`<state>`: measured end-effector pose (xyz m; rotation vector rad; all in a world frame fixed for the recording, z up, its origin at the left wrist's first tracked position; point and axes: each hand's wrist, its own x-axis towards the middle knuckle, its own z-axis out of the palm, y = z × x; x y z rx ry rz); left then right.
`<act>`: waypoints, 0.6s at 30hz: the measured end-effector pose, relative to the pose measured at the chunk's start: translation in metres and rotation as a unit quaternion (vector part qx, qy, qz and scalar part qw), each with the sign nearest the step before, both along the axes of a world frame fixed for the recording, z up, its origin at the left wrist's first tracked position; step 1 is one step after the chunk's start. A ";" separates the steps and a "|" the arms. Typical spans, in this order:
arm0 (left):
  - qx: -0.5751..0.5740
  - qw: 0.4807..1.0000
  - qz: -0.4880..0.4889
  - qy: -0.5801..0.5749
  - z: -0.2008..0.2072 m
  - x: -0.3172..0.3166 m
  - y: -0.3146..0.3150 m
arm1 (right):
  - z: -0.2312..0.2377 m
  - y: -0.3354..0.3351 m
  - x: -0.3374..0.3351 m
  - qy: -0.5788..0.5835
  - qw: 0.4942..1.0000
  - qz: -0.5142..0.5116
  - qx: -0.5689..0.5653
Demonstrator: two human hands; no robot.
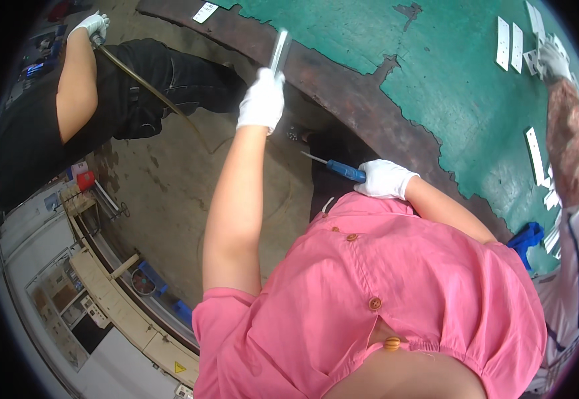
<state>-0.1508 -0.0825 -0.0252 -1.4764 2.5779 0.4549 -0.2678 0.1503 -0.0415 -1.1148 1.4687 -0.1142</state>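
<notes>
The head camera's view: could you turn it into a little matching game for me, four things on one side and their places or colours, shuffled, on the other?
Things:
1. Screwdriver
2. Shiny metal piece
3. Tabletop
4. Shirt

Places or colours:
A. Green, with a dark, ragged-looking border
B. Held in the left hand, in a white glove
C. Pink, with buttons down the front
D. Held in the right hand, in a white glove

Right pairs: 1-D, 2-B, 3-A, 4-C

Worn grn tabletop (462, 93), stained brn flr (163, 193).
</notes>
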 end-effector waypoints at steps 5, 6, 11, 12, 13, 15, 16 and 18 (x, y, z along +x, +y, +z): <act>0.022 0.987 0.105 0.118 0.014 -0.014 0.000 | -0.001 0.000 -0.003 -0.003 1.000 -0.007 0.005; 0.023 0.987 0.104 0.117 0.010 -0.013 -0.002 | -0.001 0.000 -0.002 -0.005 1.000 -0.009 0.002; 0.045 0.999 0.016 -0.011 0.018 -0.017 -0.008 | -0.001 -0.003 -0.004 -0.006 1.000 0.003 0.028; 0.028 0.999 0.024 0.033 0.017 -0.021 -0.004 | -0.003 -0.002 -0.004 -0.004 1.000 -0.002 0.026; 0.031 0.998 0.040 0.036 0.009 -0.018 -0.002 | -0.001 -0.003 -0.003 -0.006 1.000 -0.001 0.027; 0.024 0.999 0.012 -0.037 -0.002 -0.007 -0.001 | 0.002 -0.004 -0.001 -0.006 1.000 0.011 0.027; 0.025 0.999 0.014 -0.035 0.003 -0.008 -0.004 | 0.002 -0.003 -0.002 -0.003 0.999 0.013 0.028; 0.044 0.996 -0.052 -0.050 0.019 -0.016 -0.016 | -0.001 -0.002 -0.003 -0.008 1.000 0.001 0.026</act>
